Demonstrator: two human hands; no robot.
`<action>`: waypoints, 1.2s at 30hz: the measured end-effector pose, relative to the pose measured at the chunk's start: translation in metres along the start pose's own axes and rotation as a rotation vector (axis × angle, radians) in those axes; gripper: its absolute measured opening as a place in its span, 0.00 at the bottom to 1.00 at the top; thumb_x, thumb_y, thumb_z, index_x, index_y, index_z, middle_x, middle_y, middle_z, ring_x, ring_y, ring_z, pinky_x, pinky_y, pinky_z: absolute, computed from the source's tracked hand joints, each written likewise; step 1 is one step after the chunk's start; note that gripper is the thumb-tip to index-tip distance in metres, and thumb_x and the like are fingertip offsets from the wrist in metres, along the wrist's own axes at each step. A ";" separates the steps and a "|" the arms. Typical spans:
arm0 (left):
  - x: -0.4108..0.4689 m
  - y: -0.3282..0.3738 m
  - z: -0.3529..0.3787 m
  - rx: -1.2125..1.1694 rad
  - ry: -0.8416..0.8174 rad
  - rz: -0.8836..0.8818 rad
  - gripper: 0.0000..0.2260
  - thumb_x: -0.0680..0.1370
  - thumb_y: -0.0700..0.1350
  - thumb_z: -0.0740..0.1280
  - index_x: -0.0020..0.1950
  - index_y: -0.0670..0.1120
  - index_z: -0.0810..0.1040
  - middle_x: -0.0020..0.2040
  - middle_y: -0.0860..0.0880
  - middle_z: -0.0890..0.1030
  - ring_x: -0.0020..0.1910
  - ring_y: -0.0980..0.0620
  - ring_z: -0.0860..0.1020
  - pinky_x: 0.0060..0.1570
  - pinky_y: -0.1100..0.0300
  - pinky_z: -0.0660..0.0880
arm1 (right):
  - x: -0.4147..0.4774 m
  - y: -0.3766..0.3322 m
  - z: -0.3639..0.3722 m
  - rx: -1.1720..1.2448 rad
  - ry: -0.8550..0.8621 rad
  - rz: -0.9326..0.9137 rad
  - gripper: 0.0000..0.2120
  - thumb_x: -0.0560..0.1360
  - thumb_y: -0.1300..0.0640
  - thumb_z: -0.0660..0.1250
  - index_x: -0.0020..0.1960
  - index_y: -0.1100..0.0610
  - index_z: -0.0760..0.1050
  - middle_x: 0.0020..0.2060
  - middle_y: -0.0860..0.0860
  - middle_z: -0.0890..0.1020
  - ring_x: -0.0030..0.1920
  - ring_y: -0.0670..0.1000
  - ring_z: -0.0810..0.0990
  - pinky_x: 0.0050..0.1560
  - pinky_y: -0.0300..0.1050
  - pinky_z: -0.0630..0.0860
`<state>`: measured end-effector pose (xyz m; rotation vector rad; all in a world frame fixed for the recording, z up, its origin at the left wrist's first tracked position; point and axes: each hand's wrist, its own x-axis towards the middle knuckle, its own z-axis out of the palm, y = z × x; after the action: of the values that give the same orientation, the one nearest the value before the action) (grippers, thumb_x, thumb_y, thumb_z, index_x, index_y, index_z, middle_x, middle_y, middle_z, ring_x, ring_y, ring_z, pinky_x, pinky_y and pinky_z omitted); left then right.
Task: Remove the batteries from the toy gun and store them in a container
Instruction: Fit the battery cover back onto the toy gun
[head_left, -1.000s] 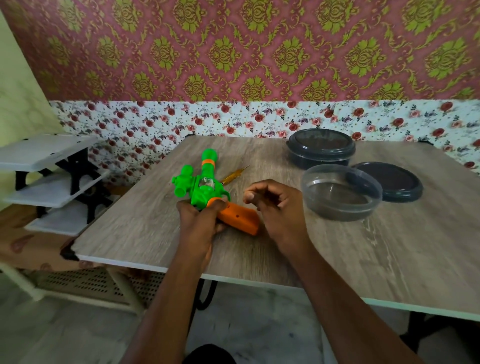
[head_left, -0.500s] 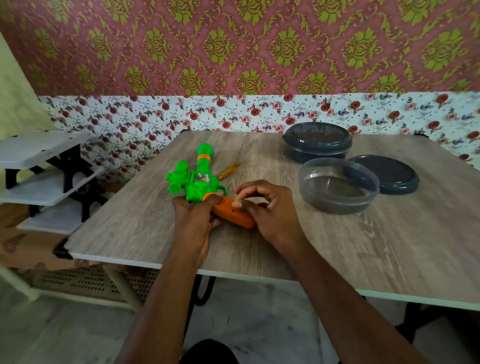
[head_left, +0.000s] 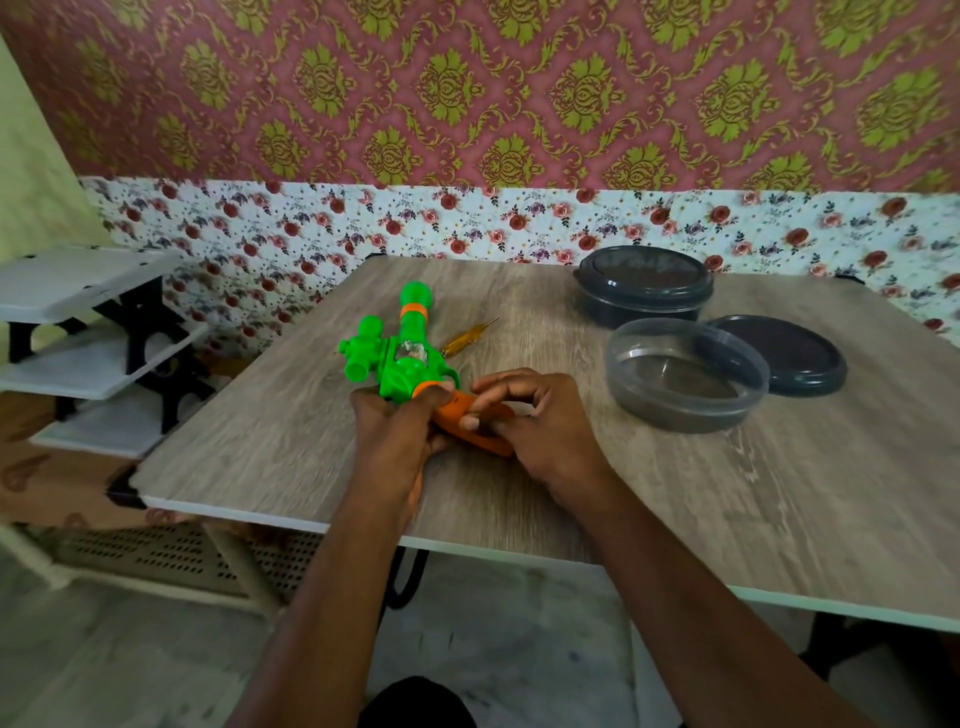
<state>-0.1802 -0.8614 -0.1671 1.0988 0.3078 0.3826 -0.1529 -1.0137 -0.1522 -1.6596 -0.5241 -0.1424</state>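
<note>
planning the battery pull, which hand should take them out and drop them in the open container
Right. The right hand pinches the orange grip of the toy gun, and the open clear container lies on that side. The left hand grips the gun where body meets grip, steadying it.

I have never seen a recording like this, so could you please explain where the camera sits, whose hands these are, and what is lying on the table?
There is no machine here: a person works with two bare hands. The single picture comes from a camera worn on the head, looking forward and down, which is why both forearms reach in from the bottom.

On the wooden table lie a green and orange toy gun, a small yellow screwdriver just behind it, an open clear tub, a loose dark lid beside that, and a closed dark tub farther back.

The left hand grips the gun where green meets orange. The right hand curls its fingers on the orange grip. No batteries are visible.
</note>
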 end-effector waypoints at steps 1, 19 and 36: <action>0.000 0.000 0.000 0.000 -0.002 0.002 0.25 0.76 0.34 0.75 0.69 0.37 0.68 0.56 0.34 0.85 0.45 0.40 0.86 0.47 0.36 0.85 | 0.000 0.000 0.000 0.014 -0.003 0.016 0.06 0.67 0.68 0.79 0.38 0.58 0.86 0.48 0.52 0.86 0.51 0.46 0.84 0.55 0.38 0.79; 0.001 0.001 0.000 0.004 0.018 0.004 0.35 0.67 0.40 0.79 0.71 0.34 0.69 0.59 0.32 0.84 0.52 0.34 0.86 0.46 0.35 0.84 | 0.002 -0.009 0.000 0.153 -0.056 0.232 0.09 0.69 0.68 0.78 0.35 0.56 0.84 0.47 0.50 0.87 0.49 0.47 0.85 0.54 0.49 0.82; 0.004 -0.004 -0.003 0.002 0.012 -0.013 0.26 0.77 0.33 0.74 0.70 0.38 0.67 0.58 0.34 0.84 0.45 0.40 0.87 0.45 0.39 0.85 | 0.014 -0.011 0.000 0.181 -0.069 0.435 0.08 0.65 0.74 0.78 0.40 0.67 0.84 0.50 0.55 0.87 0.47 0.47 0.85 0.45 0.39 0.82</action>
<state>-0.1773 -0.8586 -0.1720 1.0963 0.3254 0.3773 -0.1449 -1.0093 -0.1371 -1.5669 -0.2103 0.2754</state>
